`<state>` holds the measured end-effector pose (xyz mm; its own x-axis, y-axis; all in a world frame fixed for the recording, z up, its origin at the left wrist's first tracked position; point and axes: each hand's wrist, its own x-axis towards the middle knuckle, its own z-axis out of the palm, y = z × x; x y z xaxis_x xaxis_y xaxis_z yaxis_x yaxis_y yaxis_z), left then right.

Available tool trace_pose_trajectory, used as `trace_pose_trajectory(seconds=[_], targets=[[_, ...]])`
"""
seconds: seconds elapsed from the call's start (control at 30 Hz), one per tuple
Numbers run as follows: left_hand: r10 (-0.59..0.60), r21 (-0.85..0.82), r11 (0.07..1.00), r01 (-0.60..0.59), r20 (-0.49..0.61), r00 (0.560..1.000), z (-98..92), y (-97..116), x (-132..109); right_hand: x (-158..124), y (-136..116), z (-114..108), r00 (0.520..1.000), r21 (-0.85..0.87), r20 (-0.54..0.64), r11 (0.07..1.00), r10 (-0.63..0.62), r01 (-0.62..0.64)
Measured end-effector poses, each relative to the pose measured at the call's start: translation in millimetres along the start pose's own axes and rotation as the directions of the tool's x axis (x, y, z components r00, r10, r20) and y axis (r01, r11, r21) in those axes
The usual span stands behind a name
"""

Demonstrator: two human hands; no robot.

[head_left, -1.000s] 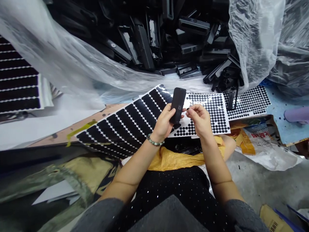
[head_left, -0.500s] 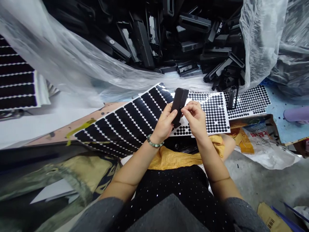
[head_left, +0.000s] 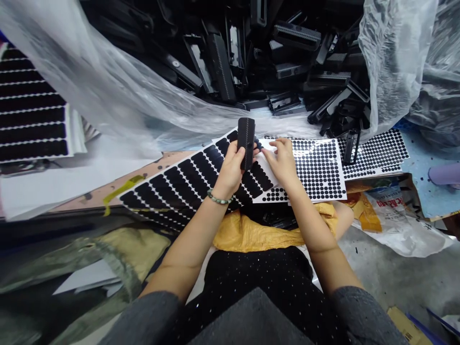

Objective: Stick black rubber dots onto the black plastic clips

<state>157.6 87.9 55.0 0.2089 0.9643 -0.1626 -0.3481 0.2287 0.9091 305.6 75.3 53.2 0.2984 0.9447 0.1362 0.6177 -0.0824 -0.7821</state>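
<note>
My left hand (head_left: 230, 173), with a beaded bracelet at its wrist, is closed around a narrow black plastic piece (head_left: 246, 143) with a textured face. The piece stands nearly upright in the grip. To its right is my right hand (head_left: 283, 163), thumb and fingers apart, its tips by the upper right end of a sheet of black strip stickers (head_left: 187, 178). Whether the tips touch a sticker there is too small to tell. Under my right hand lies a white sheet of round black dot stickers (head_left: 318, 167), partly covered by the strip sheet.
Behind lies a heap of black plastic parts (head_left: 221, 67), bordered by clear plastic wrap (head_left: 154, 91). More strip sheets (head_left: 32, 115) lie at left. A second dot sheet (head_left: 383, 151), a purple cylinder (head_left: 443, 173) and a printed bag (head_left: 402, 225) are at right. Yellow cloth (head_left: 258, 235) covers my lap.
My left hand has moved left with the black piece, now held more upright. My right hand has left the piece and moved slightly left to the strip sheet's end, its fingers opening.
</note>
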Motion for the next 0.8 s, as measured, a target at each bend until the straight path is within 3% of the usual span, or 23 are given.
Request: trace_pose_trajectory(seconds=[0.1, 0.23, 0.37, 0.5, 0.57, 0.67, 0.73, 0.8], targets=[[-0.068, -0.004, 0.998, 0.068, -0.077, 0.995, 1.3, -9, 12, 5, -5, 14, 0.994, -0.164, 0.068, 0.982, -0.084, 0.094], [-0.05, -0.07, 0.997, 0.039, -0.156, 0.987, -2.5, -14, 15, -3, -7, 8, 0.967, -0.168, 0.069, 0.953, -0.245, 0.253], [-0.015, -0.168, 0.986, 0.005, -0.059, 0.998, -2.8, -10, 8, -12, 1, -7, 0.961, -0.179, -0.022, 0.947, -0.275, 0.267], [-0.06, -0.227, 0.972, 0.062, 0.017, 0.998, 6.4, -11, 11, -15, 6, -10, 0.965, -0.25, 0.057, 0.932, -0.257, 0.263], [-0.108, -0.232, 0.967, 0.106, 0.005, 0.994, 9.1, -14, 17, -16, 6, -11, 0.967, -0.175, 0.043, 0.951, -0.251, 0.254], [-0.12, -0.235, 0.964, 0.123, 0.026, 0.992, 7.6, -14, 19, -18, 4, -18, 0.985, 0.115, -0.108, 0.983, -0.132, 0.144], [-0.062, -0.249, 0.965, 0.08, 0.082, 0.995, 6.6, -11, 12, -21, 0, -25, 0.987, 0.361, -0.159, 0.932, 0.034, 0.026], [0.002, -0.26, 0.965, 0.033, 0.135, 0.991, 8.7, -4, 0, -24, -7, -31, 0.983, 0.547, -0.115, 0.835, 0.146, -0.06]])
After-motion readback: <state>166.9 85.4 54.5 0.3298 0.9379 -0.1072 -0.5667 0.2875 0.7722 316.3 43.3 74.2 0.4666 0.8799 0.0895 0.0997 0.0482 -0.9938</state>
